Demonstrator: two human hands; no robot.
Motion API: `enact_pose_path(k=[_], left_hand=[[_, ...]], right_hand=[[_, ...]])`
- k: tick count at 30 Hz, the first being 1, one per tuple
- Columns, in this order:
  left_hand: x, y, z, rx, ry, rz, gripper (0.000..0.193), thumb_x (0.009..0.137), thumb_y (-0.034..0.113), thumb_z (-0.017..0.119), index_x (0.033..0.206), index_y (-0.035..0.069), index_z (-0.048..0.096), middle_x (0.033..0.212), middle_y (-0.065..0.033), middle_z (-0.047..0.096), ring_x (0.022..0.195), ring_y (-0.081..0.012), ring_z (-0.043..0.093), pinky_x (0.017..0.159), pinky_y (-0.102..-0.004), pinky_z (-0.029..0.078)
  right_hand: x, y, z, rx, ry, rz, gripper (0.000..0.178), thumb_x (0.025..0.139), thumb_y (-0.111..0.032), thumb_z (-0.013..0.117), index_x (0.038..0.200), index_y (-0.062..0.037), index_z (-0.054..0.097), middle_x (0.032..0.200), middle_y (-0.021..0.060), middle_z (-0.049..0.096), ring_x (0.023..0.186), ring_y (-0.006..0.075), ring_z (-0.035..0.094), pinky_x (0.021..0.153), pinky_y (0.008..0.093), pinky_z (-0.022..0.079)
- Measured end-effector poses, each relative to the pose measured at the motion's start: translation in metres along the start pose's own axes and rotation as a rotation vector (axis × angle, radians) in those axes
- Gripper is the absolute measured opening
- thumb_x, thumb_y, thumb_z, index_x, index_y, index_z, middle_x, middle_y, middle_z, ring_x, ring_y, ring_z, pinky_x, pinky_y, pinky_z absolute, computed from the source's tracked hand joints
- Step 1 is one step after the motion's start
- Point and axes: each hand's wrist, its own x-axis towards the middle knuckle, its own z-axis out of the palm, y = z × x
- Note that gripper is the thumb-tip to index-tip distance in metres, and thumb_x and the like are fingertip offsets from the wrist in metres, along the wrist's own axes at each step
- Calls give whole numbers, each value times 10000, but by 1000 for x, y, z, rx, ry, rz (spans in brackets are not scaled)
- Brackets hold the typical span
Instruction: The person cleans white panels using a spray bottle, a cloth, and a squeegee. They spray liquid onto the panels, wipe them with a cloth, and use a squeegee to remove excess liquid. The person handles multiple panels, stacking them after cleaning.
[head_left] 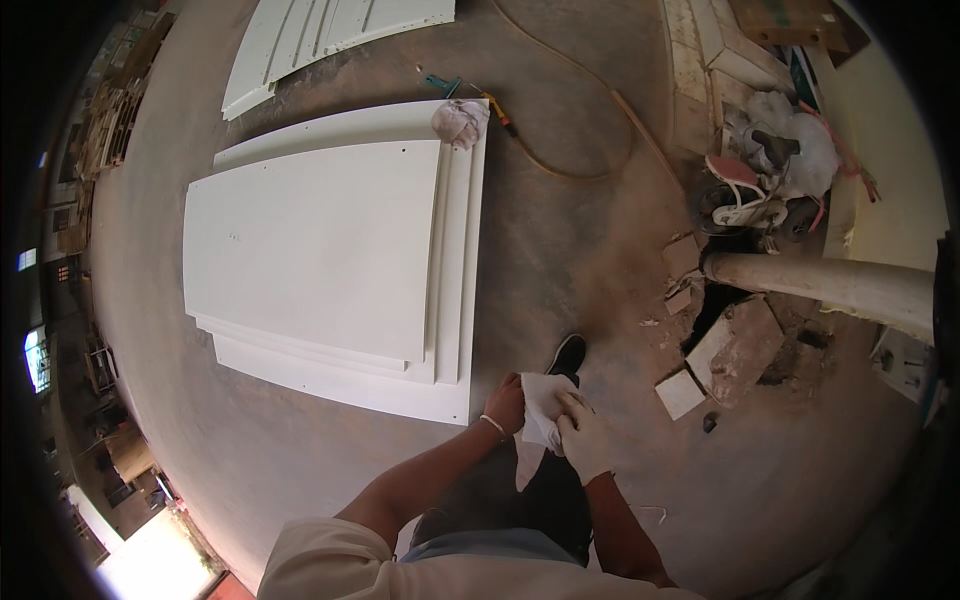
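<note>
A white cloth (541, 407) hangs between my hands, in front of my dark trousers. My bare left hand (506, 402), with a light band at the wrist, is closed on the cloth's left edge. On the other side my right hand (588, 442), in a whitish glove, pinches the cloth with its fingers. One corner of the fabric droops below the hands. To the left lies a stack of large white panels (315, 255) on the floor, apart from both hands. A crumpled pale rag (460, 123) rests on the stack's far right corner.
Beyond the rag lies a green-handled tool (443, 85) beside a yellowish hose (570, 174). More white panels (340, 25) lie farther off. At right are broken slabs (738, 350), a thick pipe (820, 284) and a pink-and-white wheeled thing (740, 190). My dark shoe (569, 354) stands ahead.
</note>
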Motion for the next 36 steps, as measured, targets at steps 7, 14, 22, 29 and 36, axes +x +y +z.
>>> enact_pose_path(k=[7,14,22,29,36], left_hand=[[70,60,41,-94,41,40,323,748,70,695,1068,32,685,1211,-146,635,1226,-368,555,985,-439,540],[123,49,36,-507,268,-242,556,786,71,735,1323,74,591,1373,-195,589,1318,-392,534,1118,-454,451],[170,-75,-25,-630,366,-811,311,866,193,722,1139,44,712,1074,-168,748,1031,-359,709,951,-431,554],[155,-140,-52,-790,511,-1036,319,898,230,757,1123,7,724,983,-138,777,891,-221,744,777,-358,589],[177,-143,-54,-1001,480,-1381,303,903,218,750,1110,-2,735,1020,-164,777,932,-245,752,819,-371,596]], right_hand=[[44,-28,-73,-531,103,-50,551,822,-167,760,1346,-82,613,1312,207,593,1155,419,635,970,469,530],[157,-65,-93,-672,38,-163,415,808,-161,741,1213,-108,669,1194,188,657,1071,414,667,892,493,549],[361,-109,-96,-870,112,-151,449,843,-181,706,1277,-126,605,1178,209,662,1045,431,668,891,519,540],[599,-155,-97,-982,91,-65,434,863,-162,696,1284,-84,621,1287,216,606,1119,420,651,955,497,536],[794,-190,-65,-1046,199,-42,415,916,-154,662,1324,-146,586,1409,158,515,1156,387,650,950,488,551]])
